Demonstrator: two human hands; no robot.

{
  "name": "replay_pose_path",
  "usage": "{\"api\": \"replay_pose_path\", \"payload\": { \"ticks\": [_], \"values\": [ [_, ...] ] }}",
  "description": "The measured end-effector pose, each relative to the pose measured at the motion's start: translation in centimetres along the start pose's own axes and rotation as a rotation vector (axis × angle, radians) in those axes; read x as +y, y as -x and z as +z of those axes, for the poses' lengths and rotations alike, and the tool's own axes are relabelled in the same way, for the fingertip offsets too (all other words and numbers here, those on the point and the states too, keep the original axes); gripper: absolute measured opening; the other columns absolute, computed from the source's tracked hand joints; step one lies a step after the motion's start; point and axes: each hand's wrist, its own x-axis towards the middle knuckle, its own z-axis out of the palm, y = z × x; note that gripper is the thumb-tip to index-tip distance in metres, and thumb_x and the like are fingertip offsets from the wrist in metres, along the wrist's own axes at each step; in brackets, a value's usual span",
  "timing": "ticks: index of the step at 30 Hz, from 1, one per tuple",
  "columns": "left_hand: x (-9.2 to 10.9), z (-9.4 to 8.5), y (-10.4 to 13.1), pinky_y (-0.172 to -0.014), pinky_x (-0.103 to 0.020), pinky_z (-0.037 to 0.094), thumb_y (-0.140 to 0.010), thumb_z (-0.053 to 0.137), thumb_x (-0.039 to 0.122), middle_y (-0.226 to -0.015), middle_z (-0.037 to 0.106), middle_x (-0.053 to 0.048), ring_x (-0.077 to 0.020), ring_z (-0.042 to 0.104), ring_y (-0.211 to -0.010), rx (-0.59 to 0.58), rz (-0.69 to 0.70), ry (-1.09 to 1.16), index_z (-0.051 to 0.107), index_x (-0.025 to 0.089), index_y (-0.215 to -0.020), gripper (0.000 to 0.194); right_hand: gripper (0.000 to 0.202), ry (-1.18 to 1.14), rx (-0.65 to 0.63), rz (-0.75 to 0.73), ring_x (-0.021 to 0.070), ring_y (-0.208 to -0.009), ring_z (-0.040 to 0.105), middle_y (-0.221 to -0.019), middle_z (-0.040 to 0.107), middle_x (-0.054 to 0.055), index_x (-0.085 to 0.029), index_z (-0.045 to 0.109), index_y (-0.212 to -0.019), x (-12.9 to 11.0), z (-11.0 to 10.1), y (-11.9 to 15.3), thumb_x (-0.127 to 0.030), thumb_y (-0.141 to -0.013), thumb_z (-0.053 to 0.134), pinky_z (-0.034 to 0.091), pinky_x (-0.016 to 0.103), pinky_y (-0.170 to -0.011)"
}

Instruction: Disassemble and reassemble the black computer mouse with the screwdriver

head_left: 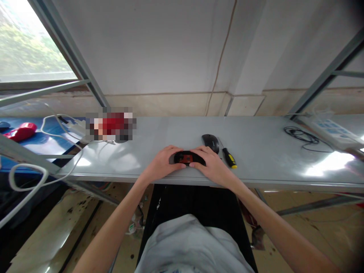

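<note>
Gray bench (167,132), mouse (210,142) beside screwdriver (229,157), coiled cable (312,141), left grip (161,163) and right grip (214,163) pinching dark casing (187,158)

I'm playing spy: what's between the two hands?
A black piece with red inside, gripped by left hand and right hand, in the head view.

One black casing (187,157), one black mouse (211,142), one screwdriver (228,157), one coiled black cable (302,135).

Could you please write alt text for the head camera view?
A person's left hand and right hand hold a black casing with a red interior over a grey table. Near the right hand lie a mouse-shaped piece and a screwdriver; a black cable lies coiled farther right.
</note>
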Motion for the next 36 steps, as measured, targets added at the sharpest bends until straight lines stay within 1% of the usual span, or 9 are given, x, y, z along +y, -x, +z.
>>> {"api": "replay_pose_path", "payload": {
  "ticks": [3, 8, 12, 18, 22, 26, 31, 33, 36],
  "values": [
    [-0.16, 0.11, 0.09, -0.109, -0.047, 0.056, -0.089, 0.086, 0.037, -0.131, 0.073, -0.009, -0.0272, 0.070, -0.119, 0.024, 0.018, 0.018, 0.071, 0.025, -0.134, 0.048, 0.035, 0.009, 0.014, 0.004, 0.0305, -0.119, 0.067, -0.124, 0.072, 0.013, -0.020, 0.072, -0.133, -0.15, -0.08, -0.02, -0.035, -0.102, 0.072, 0.053, 0.055, -0.110],
    [-0.21, 0.25, 0.21, -0.113, -0.048, 0.055, -0.089, 0.087, 0.036, -0.134, 0.074, -0.009, -0.0269, 0.071, -0.121, 0.069, 0.076, 0.015, 0.071, 0.024, -0.133, 0.049, 0.036, 0.011, 0.043, 0.004, 0.0321, -0.116, 0.070, -0.121, 0.076, 0.015, -0.017, 0.074, -0.129, -0.30, -0.20, -0.14, -0.036, -0.099, 0.076, 0.055, 0.054, -0.107],
    [-0.26, 0.29, 0.22, -0.112, -0.047, 0.056, -0.089, 0.087, 0.034, -0.132, 0.075, -0.009, -0.0266, 0.071, -0.121, 0.060, 0.066, 0.059, 0.072, 0.024, -0.132, 0.046, 0.036, -0.006, 0.069, -0.008, 0.0323, -0.118, 0.072, -0.124, 0.079, 0.014, -0.018, 0.075, -0.130, -0.23, -0.14, -0.21, -0.036, -0.098, 0.076, 0.057, 0.053, -0.106],
    [-0.55, 0.25, 0.24, -0.114, -0.050, 0.055, -0.089, 0.086, 0.034, -0.133, 0.074, -0.010, -0.0282, 0.071, -0.123, 0.063, 0.043, 0.095, 0.073, 0.024, -0.131, 0.045, 0.040, -0.020, 0.104, -0.017, 0.0328, -0.121, 0.075, -0.132, 0.079, 0.014, -0.021, 0.074, -0.137, -0.12, -0.07, -0.12, -0.032, -0.098, 0.073, 0.057, 0.054, -0.110],
    [-0.48, 0.21, 0.30, -0.113, -0.048, 0.057, -0.089, 0.086, 0.034, -0.131, 0.074, -0.009, -0.0278, 0.072, -0.122, 0.066, 0.028, 0.103, 0.074, 0.025, -0.129, 0.042, 0.040, -0.025, 0.103, -0.020, 0.0326, -0.121, 0.076, -0.133, 0.079, 0.013, -0.022, 0.073, -0.138, -0.12, -0.01, -0.07, -0.029, -0.099, 0.072, 0.058, 0.053, -0.110],
    [-0.44, 0.38, 0.35, -0.112, -0.048, 0.058, -0.088, 0.086, 0.030, -0.125, 0.076, -0.009, -0.0274, 0.073, -0.119, 0.080, -0.026, 0.115, 0.074, 0.024, -0.123, 0.037, 0.038, -0.031, 0.097, -0.016, 0.0319, -0.122, 0.076, -0.131, 0.079, 0.013, -0.020, 0.074, -0.136, -0.13, 0.08, -0.12, -0.027, -0.099, 0.073, 0.058, 0.051, -0.110],
    [-0.88, 0.68, 0.34, -0.117, -0.049, 0.056, -0.085, 0.088, 0.031, -0.133, 0.075, -0.011, -0.0279, 0.073, -0.124, 0.088, -0.053, 0.199, 0.067, 0.022, -0.135, 0.054, 0.034, -0.034, 0.083, -0.016, 0.0317, -0.121, 0.074, -0.129, 0.079, 0.014, -0.019, 0.073, -0.132, -0.26, -0.02, -0.24, -0.028, -0.099, 0.073, 0.057, 0.051, -0.110],
    [-0.92, 0.64, 0.31, -0.117, -0.049, 0.055, -0.089, 0.085, 0.031, -0.136, 0.074, -0.011, -0.0279, 0.072, -0.126, 0.089, -0.050, 0.181, 0.066, 0.022, -0.138, 0.054, 0.035, -0.033, 0.068, -0.020, 0.0317, -0.123, 0.073, -0.130, 0.078, 0.014, -0.018, 0.072, -0.132, -0.29, -0.10, -0.24, -0.029, -0.099, 0.073, 0.056, 0.052, -0.110],
    [-0.66, 0.44, 0.25, -0.114, -0.048, 0.056, -0.093, 0.082, 0.032, -0.134, 0.075, -0.010, -0.0273, 0.072, -0.123, 0.077, -0.019, 0.105, 0.068, 0.023, -0.136, 0.047, 0.038, -0.026, 0.047, -0.019, 0.0324, -0.126, 0.070, -0.132, 0.074, 0.016, -0.016, 0.070, -0.135, -0.21, -0.13, -0.21, -0.029, -0.100, 0.073, 0.054, 0.053, -0.113]
  ]
}}
